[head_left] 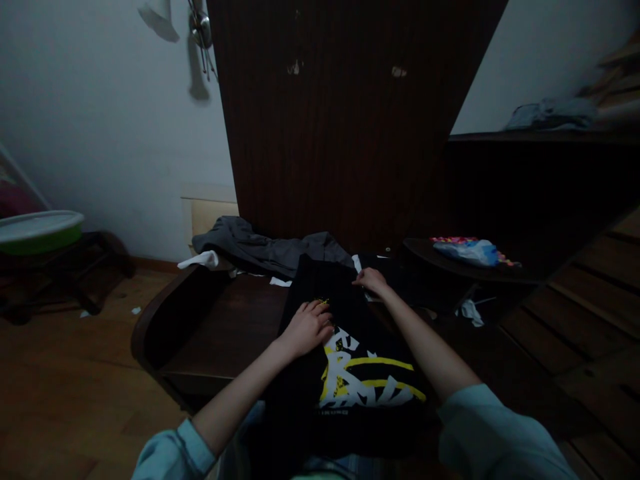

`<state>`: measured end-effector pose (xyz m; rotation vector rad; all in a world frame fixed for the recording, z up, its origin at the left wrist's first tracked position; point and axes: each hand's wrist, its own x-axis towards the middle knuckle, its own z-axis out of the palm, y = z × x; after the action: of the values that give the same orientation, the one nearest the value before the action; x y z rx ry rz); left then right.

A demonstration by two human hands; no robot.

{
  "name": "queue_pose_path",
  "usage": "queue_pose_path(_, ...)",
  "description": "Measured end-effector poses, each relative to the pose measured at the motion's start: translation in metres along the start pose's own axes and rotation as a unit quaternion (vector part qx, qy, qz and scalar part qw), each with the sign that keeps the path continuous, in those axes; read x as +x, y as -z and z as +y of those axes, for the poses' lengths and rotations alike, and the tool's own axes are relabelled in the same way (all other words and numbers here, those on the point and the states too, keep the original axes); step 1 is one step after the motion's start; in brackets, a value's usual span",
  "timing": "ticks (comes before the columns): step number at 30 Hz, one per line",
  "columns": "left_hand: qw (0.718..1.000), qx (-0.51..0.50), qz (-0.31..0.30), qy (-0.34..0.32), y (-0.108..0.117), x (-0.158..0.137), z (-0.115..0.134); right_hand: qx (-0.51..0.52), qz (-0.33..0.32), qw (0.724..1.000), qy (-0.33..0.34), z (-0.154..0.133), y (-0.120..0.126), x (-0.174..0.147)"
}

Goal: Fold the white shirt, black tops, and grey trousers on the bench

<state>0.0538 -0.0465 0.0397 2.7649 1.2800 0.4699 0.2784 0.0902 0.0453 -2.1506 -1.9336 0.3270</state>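
Note:
A black shirt [345, 427] with white and yellow lettering lies spread in front of me, partly over my lap and partly on a dark wooden bench. Flat on its left part rests my left hand [309, 327], its fingers stretched out over the cloth near the print. At the shirt's upper right edge, my right hand [373, 283] has its fingertips pinched together on the black fabric. Behind the shirt, a crumpled grey garment [270, 252] lies along the back of the bench.
The wooden bench [225, 327] has a curved left arm. White scraps [280, 283] lie around it. A plastic bag [470, 252] sits on a low shelf at right. A green basin [40, 241] stands on a stool at left. A tall dark panel [340, 133] rises behind.

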Motion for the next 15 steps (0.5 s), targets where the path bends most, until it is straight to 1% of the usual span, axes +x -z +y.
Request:
queue_pose_path(1,1.0,-0.004,-0.007,-0.016,-0.003,0.006,-0.005,0.009,0.001,1.0,0.002,0.0,0.0,-0.001)
queue_pose_path(3,0.999,-0.012,-0.021,-0.027,-0.011,0.014,-0.014,0.02,0.01,1.0,0.01,-0.001,0.0,-0.003)
queue_pose_path(7,0.999,-0.025,-0.039,-0.01,-0.027,0.018,-0.027,0.048,0.039,0.998,0.018,-0.006,0.003,-0.009)
queue_pose_path(11,0.998,-0.016,-0.057,0.014,-0.035,0.016,-0.031,0.071,0.052,0.996,0.006,-0.012,0.003,-0.015)
queue_pose_path(15,0.999,-0.015,-0.047,0.014,-0.035,0.014,-0.029,0.071,0.035,0.997,0.0,-0.014,-0.002,-0.019)
